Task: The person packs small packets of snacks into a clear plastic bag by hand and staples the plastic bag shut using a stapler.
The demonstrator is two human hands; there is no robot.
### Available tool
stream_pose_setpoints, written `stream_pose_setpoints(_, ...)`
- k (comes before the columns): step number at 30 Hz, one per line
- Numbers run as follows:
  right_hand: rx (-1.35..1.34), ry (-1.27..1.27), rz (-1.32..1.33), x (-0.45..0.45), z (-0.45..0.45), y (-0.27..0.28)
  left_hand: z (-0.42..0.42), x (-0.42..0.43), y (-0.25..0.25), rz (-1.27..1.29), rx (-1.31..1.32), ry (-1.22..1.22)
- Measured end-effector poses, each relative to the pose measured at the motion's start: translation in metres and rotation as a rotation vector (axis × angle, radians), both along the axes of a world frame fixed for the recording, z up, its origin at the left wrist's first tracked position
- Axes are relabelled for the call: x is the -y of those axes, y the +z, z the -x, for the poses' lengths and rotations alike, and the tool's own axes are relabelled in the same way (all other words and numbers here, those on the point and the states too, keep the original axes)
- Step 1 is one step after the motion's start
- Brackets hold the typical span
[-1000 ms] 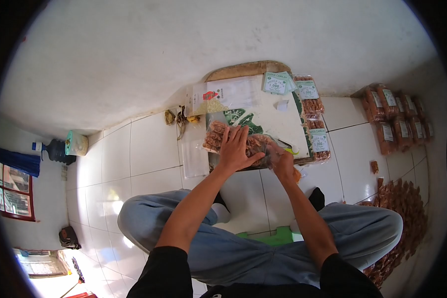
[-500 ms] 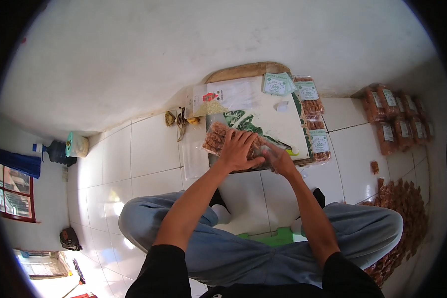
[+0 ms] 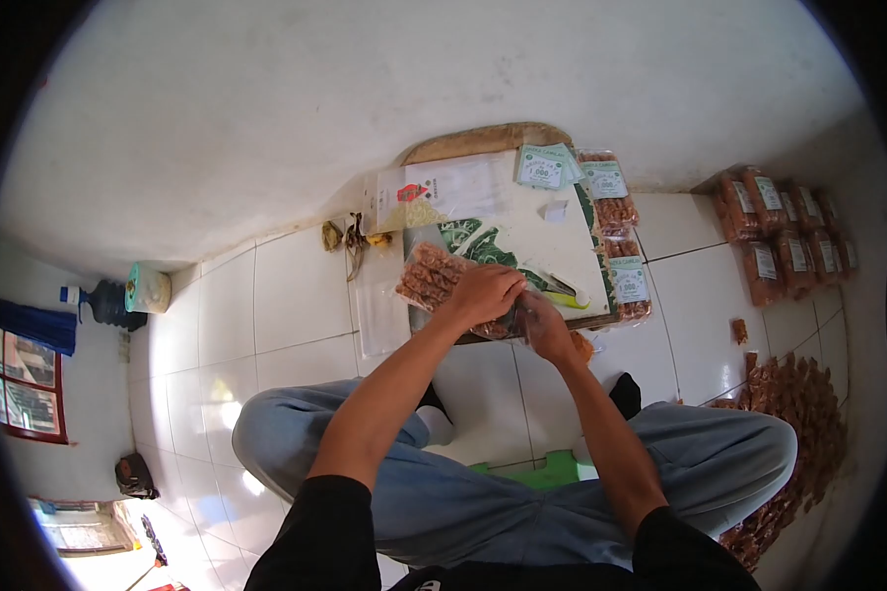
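A clear plastic bag of brown snacks (image 3: 430,276) lies slantwise at the front left of the low table (image 3: 552,231). My left hand (image 3: 489,294) is closed on the bag's right part, fingers bunched near its end. Right beside it, my right hand (image 3: 544,327) pinches the plastic at that end. A yellow-green handled tool (image 3: 568,296) lies just behind my right hand. Farther back are green-and-white labels (image 3: 545,166) and a printed plastic sheet (image 3: 443,192).
Labelled snack packs (image 3: 611,192) line the table's right edge. More packs (image 3: 766,261) stand by the wall at right, above a large heap of small brown packets (image 3: 793,424). A lidded tub (image 3: 148,288) and a water bottle (image 3: 108,301) are at left.
My left hand has gone from lying spread over the bag to closing at its right end, next to my right hand. More of the snacks at the bag's left now shows.
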State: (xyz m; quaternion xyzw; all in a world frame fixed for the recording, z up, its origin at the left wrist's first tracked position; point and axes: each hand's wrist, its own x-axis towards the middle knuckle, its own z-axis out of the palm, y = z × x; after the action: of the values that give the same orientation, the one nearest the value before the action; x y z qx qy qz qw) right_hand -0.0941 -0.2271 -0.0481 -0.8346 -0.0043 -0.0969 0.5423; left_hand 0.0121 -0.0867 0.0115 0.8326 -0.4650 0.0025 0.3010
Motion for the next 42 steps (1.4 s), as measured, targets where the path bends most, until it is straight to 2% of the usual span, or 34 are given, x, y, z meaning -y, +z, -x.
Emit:
stream_pose_setpoints(3,-0.007,0.097,-0.112,0.004,-0.003,-0.012,0.002,0.006,-0.003,-0.034,-0.018,-0.011)
stream_pose_setpoints(5,0.152,0.092,0.017,0.005,-0.006,-0.017,0.004,0.008,-0.006,-0.036,-0.023,-0.008)
stream_pose_setpoints(9,0.087,0.053,0.096,0.002,-0.009,-0.007,0.012,0.009,0.002,-0.112,-0.089,0.032)
stream_pose_setpoints(11,-0.144,0.103,-0.04,0.002,-0.009,0.003,0.016,0.011,0.008,-0.141,-0.127,0.073)
stream_pose_setpoints(12,-0.14,0.11,-0.037,-0.001,-0.009,0.007,0.019,0.013,0.008,-0.104,-0.174,0.058)
stream_pose_setpoints(14,-0.607,-0.039,-0.173,-0.008,-0.007,0.013,0.027,0.017,0.007,-0.065,-0.22,0.047)
stream_pose_setpoints(15,-0.607,-0.032,-0.168,-0.01,-0.005,-0.001,0.032,0.019,0.009,0.023,-0.153,0.074)
stream_pose_setpoints(17,-0.058,-0.141,-0.382,-0.012,0.0,-0.046,0.048,0.021,0.014,0.111,-0.085,0.112)
stream_pose_setpoints(19,-0.069,-0.115,-0.367,-0.004,0.006,-0.047,0.069,0.025,0.023,0.28,0.098,0.261)
stream_pose_setpoints(20,-0.087,-0.119,-0.368,-0.002,0.009,-0.046,0.081,0.028,0.026,0.281,0.098,0.277)
stream_pose_setpoints(22,-0.145,-0.128,-0.359,0.0,0.017,-0.038,0.102,0.038,0.026,0.128,0.113,0.488)
stream_pose_setpoints(25,-0.184,-0.142,-0.346,-0.002,0.023,-0.032,0.117,0.05,0.023,0.088,-0.015,0.639)
stream_pose_setpoints(32,-0.236,-0.157,-0.329,-0.01,0.032,-0.029,0.12,0.057,0.021,0.077,0.011,0.63)
stream_pose_setpoints(34,-0.245,-0.156,-0.329,-0.012,0.032,-0.03,0.118,0.057,0.019,0.008,-0.006,0.603)
stream_pose_setpoints(42,-0.261,-0.122,-0.343,-0.005,0.022,-0.021,0.119,0.058,0.012,0.063,0.003,0.582)
